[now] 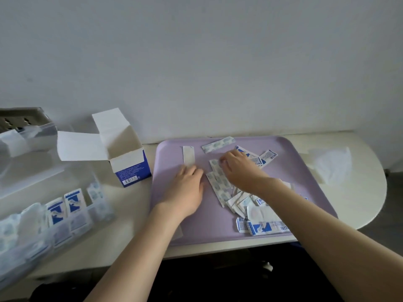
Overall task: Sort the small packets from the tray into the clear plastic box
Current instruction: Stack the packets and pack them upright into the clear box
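Note:
A lilac tray [174, 232] lies on the white table and carries several small packets: white strips, pale patterned strips [219, 186] and blue-and-white sachets [265, 227]. My left hand [187, 190] lies palm down on the tray, its fingertips at the lower end of a plain white strip [188, 155]. My right hand [238, 168] reaches over the middle of the pile, fingers bent down onto the patterned strips; whether it grips one is hidden. The clear plastic box [43, 214] stands at the left with packets sorted upright in its compartments.
An open blue-and-white carton [128, 158] stands between the box and the tray. A crumpled white wrapper [331, 166] lies right of the tray. A grey slotted basket [19, 120] sits at the far left by the wall. The table's front edge runs close below the tray.

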`<state>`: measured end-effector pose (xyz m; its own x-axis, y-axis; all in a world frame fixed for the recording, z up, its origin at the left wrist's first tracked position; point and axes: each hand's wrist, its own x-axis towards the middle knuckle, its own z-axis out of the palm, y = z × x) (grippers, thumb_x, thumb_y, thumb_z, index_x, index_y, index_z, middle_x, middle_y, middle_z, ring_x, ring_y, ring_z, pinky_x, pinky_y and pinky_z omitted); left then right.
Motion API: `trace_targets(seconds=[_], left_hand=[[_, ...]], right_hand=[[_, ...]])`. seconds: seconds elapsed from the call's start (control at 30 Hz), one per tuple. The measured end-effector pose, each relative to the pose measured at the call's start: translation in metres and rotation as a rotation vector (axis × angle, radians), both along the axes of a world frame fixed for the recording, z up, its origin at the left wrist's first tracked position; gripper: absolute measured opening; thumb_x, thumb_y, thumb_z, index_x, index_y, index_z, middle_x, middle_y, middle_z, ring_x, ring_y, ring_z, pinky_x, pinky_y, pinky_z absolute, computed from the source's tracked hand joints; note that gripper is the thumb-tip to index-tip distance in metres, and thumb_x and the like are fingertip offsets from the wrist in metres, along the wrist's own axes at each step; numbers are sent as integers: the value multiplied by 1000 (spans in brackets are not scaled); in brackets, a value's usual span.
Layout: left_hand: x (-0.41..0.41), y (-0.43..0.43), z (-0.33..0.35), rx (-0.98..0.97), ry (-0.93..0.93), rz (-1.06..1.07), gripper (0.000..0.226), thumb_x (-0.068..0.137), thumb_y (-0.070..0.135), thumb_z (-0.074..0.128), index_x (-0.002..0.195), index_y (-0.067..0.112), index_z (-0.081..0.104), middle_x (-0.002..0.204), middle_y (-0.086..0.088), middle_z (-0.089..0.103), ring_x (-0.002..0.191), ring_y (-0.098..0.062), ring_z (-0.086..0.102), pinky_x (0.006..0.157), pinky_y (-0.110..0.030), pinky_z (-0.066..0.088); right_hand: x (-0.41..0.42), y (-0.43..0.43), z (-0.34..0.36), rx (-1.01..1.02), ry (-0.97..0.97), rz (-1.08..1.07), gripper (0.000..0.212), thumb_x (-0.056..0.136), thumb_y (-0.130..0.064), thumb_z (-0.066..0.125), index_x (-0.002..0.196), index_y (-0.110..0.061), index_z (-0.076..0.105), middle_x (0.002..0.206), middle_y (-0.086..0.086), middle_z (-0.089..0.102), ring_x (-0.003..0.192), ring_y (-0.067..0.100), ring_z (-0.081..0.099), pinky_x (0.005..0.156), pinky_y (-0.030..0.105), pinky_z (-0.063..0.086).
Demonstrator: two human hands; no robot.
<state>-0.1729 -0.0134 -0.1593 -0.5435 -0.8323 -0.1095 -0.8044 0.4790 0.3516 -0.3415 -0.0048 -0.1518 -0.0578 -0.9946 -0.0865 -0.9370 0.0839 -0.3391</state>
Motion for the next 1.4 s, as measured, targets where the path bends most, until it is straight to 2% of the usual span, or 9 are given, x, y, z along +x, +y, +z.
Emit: trace_targets(seconds=[0.17, 0.33, 0.5, 0.7, 0.93, 1.07, 1.17, 1.3, 1.4], left_hand=[[-1, 5, 12, 60, 127, 14, 30, 100, 22, 37, 127, 14, 47, 126, -4, 47, 115, -24, 47, 92, -38, 42], [2, -13, 14, -61, 8, 165, 38, 99, 26, 41, 134, 11, 39, 133, -10, 40, 121, -26, 38, 96, -33, 35], [-12, -35, 15, -22, -150, 330, 67, 89, 53, 51, 129, 0, 38, 130, -17, 39, 122, -31, 36, 98, -35, 32], [-32, -44, 13, 16, -75, 400, 59, 87, 42, 59, 128, 3, 40, 130, -14, 36, 120, -32, 34, 94, -34, 33], [-35, -37, 12, 18, -30, 224, 29, 94, 17, 51, 121, 10, 47, 127, -13, 39, 114, -35, 40, 94, -35, 36], [-24, -23, 14, 15, 1, 69, 22, 94, 15, 51, 116, 12, 51, 123, -9, 43, 111, -31, 42, 88, -32, 36], [-14, -8, 13, 11, 16, -7, 27, 89, 0, 45, 111, 13, 53, 120, -7, 44, 110, -27, 42, 87, -29, 36], [-2, 7, 16, 72, 74, -75, 16, 91, 12, 52, 107, 13, 54, 114, -4, 50, 110, -23, 44, 92, -35, 41], [4, 15, 16, 56, 62, -63, 21, 94, 20, 50, 114, 14, 50, 117, -3, 50, 110, -23, 45, 93, -36, 40]], right_hand=[[7, -15, 11, -122, 33, 65, 35, 98, -17, 38, 131, -13, 44, 136, 7, 44, 126, 24, 38, 101, 36, 36], [-3, -41, 14, -38, 176, 130, 43, 95, -13, 42, 137, -14, 35, 141, 6, 37, 131, 23, 33, 108, 32, 26], [-1, -56, 15, -9, 303, 119, 42, 91, -19, 47, 132, -10, 42, 132, 10, 38, 122, 28, 37, 103, 37, 33], [4, -59, 14, -48, 376, 110, 38, 91, -28, 48, 126, -14, 50, 126, 11, 39, 119, 28, 36, 100, 36, 33], [5, -34, 10, 51, 207, 141, 38, 93, -36, 49, 124, -14, 46, 127, 9, 42, 122, 28, 36, 101, 42, 37], [5, -9, 11, 37, 189, 230, 36, 92, -38, 51, 122, -18, 48, 125, 5, 44, 119, 24, 38, 98, 36, 37], [7, 11, 13, 17, 184, 307, 35, 92, -39, 51, 121, -20, 50, 122, 2, 46, 116, 20, 40, 96, 34, 38], [2, 27, 19, 81, 33, 329, 32, 92, -37, 53, 120, -22, 53, 124, 1, 47, 115, 17, 44, 98, 31, 38], [-10, 29, 26, -34, 10, 132, 38, 95, -30, 49, 130, -16, 45, 136, 4, 41, 125, 20, 39, 100, 25, 30]])
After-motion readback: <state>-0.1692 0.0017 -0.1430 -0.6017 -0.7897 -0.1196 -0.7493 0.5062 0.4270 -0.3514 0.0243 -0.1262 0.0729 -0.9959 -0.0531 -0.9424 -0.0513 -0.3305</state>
